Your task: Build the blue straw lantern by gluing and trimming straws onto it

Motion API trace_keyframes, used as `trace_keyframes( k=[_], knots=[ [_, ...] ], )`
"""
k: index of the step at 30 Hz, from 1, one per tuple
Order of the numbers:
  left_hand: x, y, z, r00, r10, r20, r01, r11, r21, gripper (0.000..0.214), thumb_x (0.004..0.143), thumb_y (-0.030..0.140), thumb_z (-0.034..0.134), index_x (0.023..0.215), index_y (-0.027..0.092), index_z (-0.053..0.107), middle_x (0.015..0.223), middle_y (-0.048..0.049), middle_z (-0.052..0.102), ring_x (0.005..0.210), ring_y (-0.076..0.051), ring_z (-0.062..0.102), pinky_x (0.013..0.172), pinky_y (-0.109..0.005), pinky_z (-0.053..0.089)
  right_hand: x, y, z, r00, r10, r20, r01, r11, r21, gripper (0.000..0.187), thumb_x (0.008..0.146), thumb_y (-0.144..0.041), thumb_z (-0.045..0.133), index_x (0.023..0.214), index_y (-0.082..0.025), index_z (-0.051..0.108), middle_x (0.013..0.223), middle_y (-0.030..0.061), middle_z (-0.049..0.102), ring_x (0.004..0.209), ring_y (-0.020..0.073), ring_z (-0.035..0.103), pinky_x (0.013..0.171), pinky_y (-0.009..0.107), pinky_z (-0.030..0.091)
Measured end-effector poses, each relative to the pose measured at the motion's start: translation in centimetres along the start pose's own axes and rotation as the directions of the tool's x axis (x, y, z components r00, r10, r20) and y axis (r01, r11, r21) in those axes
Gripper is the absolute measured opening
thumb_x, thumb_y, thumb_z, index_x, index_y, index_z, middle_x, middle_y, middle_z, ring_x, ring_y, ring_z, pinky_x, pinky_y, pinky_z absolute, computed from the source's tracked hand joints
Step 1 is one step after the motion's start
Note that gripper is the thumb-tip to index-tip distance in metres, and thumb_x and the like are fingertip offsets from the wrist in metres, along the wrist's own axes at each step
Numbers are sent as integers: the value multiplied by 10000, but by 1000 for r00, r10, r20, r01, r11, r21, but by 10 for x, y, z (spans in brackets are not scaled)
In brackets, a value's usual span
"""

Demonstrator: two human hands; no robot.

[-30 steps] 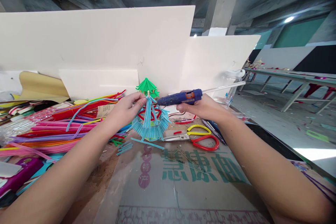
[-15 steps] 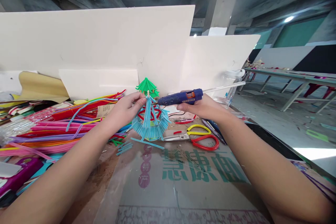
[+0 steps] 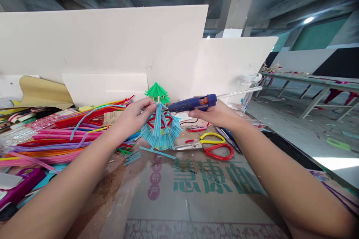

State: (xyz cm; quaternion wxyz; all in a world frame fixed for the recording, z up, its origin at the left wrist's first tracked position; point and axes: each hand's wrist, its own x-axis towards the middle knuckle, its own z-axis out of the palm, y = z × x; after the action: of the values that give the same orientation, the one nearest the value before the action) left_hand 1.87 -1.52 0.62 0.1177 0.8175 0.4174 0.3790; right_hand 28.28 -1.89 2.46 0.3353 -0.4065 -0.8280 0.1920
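In the middle of the table stands a pavilion-like model (image 3: pixel 160 136) of light-blue fuzzy pipe cleaners, with red diamond shapes around its upper part. My left hand (image 3: pixel 142 112) pinches near the model's peak from the left; its fingertips partly hide what they hold, which looks like a blue pipe cleaner. My right hand (image 3: pixel 215 112) is wrapped round a dark-blue hot glue gun (image 3: pixel 190 104), a clear glue stick (image 3: pixel 241 92) sticking out of its back. The gun's nozzle points left and meets the model just below the peak. Behind sits a small green roof-shaped piece (image 3: pixel 156 91).
Scissors (image 3: pixel 207 145) with yellow and red handles lie right of the model. Cut blue pieces (image 3: pixel 132 158) lie at its left front. Bundles of coloured pipe cleaners (image 3: pixel 61 138) cover the left side. White boards (image 3: pixel 112 44) rise behind; a clear jar (image 3: pixel 244 91) stands back right.
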Motion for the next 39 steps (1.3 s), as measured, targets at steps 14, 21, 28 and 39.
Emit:
trace_keyframes(
  k=[14, 21, 28, 39],
  knots=[
    [0, 0, -1, 1000, 9, -6, -9, 1000, 23, 333, 927, 444, 384, 729, 194, 479, 717, 6, 497, 633, -137, 463, 548, -241, 360, 1, -1, 0, 1000, -10, 27, 9, 999, 37, 401, 748, -484, 655, 1055, -233, 718, 854, 8, 723, 806, 205, 650, 719, 297, 509],
    [0, -2, 0, 1000, -1, 2, 1, 1000, -1, 323, 926, 448, 393, 764, 193, 509, 715, 13, 498, 616, -131, 461, 559, -248, 370, 1, -1, 1, 999, -14, 49, 13, 999, 33, 389, 756, -474, 659, 1074, -256, 709, 897, 2, 725, 873, 212, 649, 759, 302, 512],
    [0, -2, 0, 1000, 3, -1, -3, 1000, 16, 322, 928, 436, 390, 741, 196, 494, 705, 15, 481, 620, -135, 451, 562, -253, 349, 0, 1, 1, 998, -9, 56, 6, 999, 48, 429, 743, -461, 683, 1124, -264, 693, 921, -1, 723, 830, 191, 648, 739, 298, 514],
    [1, -4, -1, 1000, 22, -4, -22, 998, 53, 336, 934, 442, 373, 741, 190, 484, 711, 10, 487, 667, -146, 463, 602, -257, 350, 1, 3, 3, 996, -26, 82, 19, 996, 92, 468, 713, -471, 704, 1096, -202, 708, 895, 10, 729, 812, 190, 657, 729, 286, 516]
  ],
)
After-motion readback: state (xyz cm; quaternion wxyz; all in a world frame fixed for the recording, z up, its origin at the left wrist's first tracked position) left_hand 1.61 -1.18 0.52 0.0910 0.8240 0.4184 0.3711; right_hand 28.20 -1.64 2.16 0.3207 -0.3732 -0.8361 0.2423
